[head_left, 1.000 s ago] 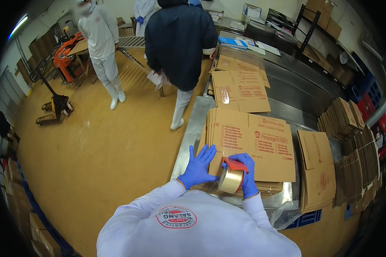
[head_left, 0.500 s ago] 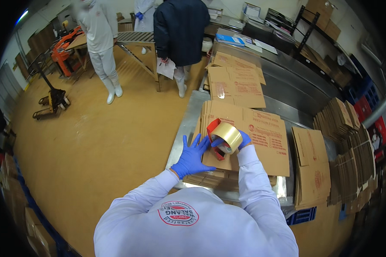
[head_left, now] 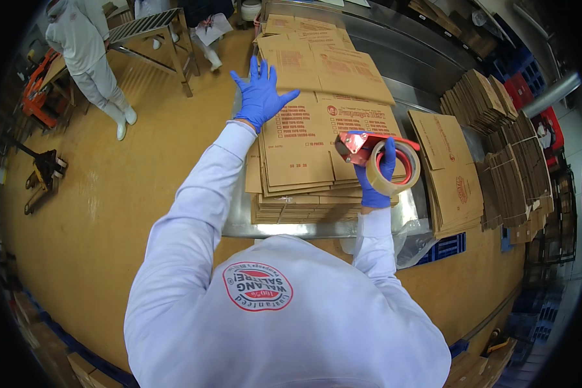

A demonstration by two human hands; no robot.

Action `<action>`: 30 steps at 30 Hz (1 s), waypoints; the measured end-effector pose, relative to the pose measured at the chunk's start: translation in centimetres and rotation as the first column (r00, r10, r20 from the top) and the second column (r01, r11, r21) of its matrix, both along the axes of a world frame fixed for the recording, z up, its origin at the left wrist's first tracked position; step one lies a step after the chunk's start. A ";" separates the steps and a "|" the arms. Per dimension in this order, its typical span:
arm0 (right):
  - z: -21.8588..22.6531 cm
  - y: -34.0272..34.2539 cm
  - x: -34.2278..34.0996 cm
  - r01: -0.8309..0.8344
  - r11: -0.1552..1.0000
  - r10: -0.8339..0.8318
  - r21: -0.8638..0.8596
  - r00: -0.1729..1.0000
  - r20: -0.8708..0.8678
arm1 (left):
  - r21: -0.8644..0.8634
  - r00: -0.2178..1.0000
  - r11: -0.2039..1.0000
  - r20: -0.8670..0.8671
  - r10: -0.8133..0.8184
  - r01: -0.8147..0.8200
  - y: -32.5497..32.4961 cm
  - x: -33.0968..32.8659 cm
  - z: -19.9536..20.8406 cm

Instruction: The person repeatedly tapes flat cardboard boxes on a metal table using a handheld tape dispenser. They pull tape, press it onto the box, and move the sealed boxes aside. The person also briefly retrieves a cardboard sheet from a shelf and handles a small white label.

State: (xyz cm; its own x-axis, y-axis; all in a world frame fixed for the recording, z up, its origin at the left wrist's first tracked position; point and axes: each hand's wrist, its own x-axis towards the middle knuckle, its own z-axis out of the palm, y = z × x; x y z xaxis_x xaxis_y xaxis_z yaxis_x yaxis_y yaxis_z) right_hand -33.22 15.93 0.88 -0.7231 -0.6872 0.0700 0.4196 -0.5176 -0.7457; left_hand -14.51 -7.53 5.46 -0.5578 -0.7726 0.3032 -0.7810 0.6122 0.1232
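In my right hand (head_left: 376, 178), gloved in blue, is a red tape dispenser (head_left: 357, 147) carrying a wide roll of tape (head_left: 394, 169). I hold it over the right side of a stack of flattened cardboard boxes (head_left: 304, 155). My left hand (head_left: 262, 97), also in a blue glove, has its fingers spread and holds nothing. It hovers at or just above the stack's far left edge; I cannot tell whether it touches. Beyond it, another flat cardboard box (head_left: 349, 70) overlaps the far side of the stack.
The boxes lie on a metal table (head_left: 271, 227). More flat boxes (head_left: 443, 168) stand at its right, near tied bundles of cardboard (head_left: 514, 171). A person in white (head_left: 87, 58) stands at far left, near a roller conveyor (head_left: 145, 29) and a pallet jack (head_left: 44, 169).
My left hand has moved away from me and opened wide over the far-left edge. My right hand has moved right and nearer with the dispenser, now turned. The top flat box has shifted away.
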 end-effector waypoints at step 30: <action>-1.8 -11.4 2.5 -0.346 0.888 0.460 0.305 0.700 -0.546 | 0.223 0.945 0.955 -0.304 -0.123 0.196 16.8 7.0 -9.7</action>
State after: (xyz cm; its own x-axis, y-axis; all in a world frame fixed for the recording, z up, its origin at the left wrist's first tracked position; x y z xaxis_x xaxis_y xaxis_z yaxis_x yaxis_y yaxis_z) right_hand -30.69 4.50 -0.91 -0.2252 -0.9443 0.2399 0.0072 -0.2478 -0.9688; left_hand -7.55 9.31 -4.26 -0.5984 -0.7513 0.2784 -0.5855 0.6472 0.4882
